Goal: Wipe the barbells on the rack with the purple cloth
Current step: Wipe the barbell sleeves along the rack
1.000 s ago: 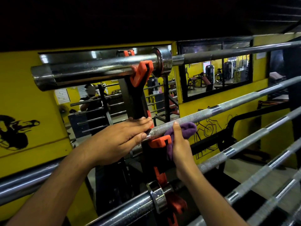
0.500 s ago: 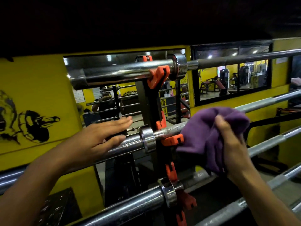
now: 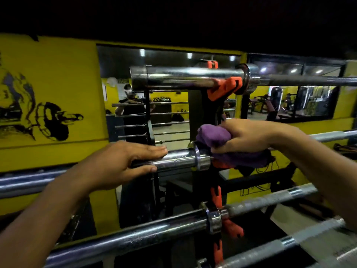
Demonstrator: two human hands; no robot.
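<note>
While the left hand [image 3: 123,163] lies flat with straight fingers on the thick chrome sleeve of the middle barbell [image 3: 177,159], the right hand [image 3: 245,136] grasps a bunched purple cloth [image 3: 214,135], fingers curled round it, and presses it onto the same bar just right of the collar. Part of the cloth hangs below the bar and covers the orange hook there. That bar's shaft runs off to the right behind the right forearm, which hides most of it.

Above, a top barbell [image 3: 189,78] rests in an orange hook [image 3: 224,88] on the black rack post [image 3: 201,113], its sleeve ending to the left. Below, a lower barbell [image 3: 154,235] crosses the view on a slant, its collar against another orange hook low on the same post. Further bars lie nearer the bottom right corner, one partly behind the right forearm.

Behind the rack stands a yellow wall [image 3: 58,78] with a black painted figure at left. A mirror [image 3: 170,113] set in it reflects the rack's bars, a person and ceiling lights. To the right, a dark-framed window [image 3: 301,101] shows gym machines, blurred.
</note>
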